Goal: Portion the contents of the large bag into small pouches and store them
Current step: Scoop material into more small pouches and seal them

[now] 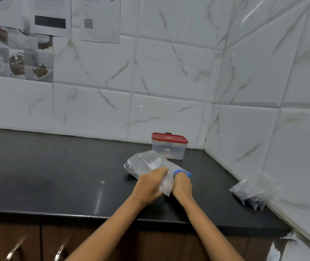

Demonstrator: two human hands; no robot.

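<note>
Here, my left hand (pixel 150 183) is curling round a small clear pouch (pixel 166 184), pinching it upright between both hands, while my right hand (pixel 182 184) is gripping a blue scoop (pixel 181 172) whose rim is showing just above my knuckles. Both hands are working over the black counter (pixel 56 176), and the pouch is hanging between them, its lower corner pointing down towards the counter.

Just beyond my fingers the big bag (pixel 143 163) is lying on its side, clear and crumpled, with dark contents showing through at its left end. Right behind it, near the corner of the tiled wall (pixel 169 72), a tub (pixel 168 148) with a red lid is sitting shut; it is carrying a small red-and-white label, too blurred for me to read.

Well off to my right, a few filled pouches (pixel 252 193) are leaning against the side wall, dark stuff inside them.

Up on the wall to my left, printed sheets (pixel 75 16) are hanging; one is showing a QR code (pixel 88 23), another a dark block, and the text is too soft to read. Food photos (pixel 16 53) are hanging below them.
</note>
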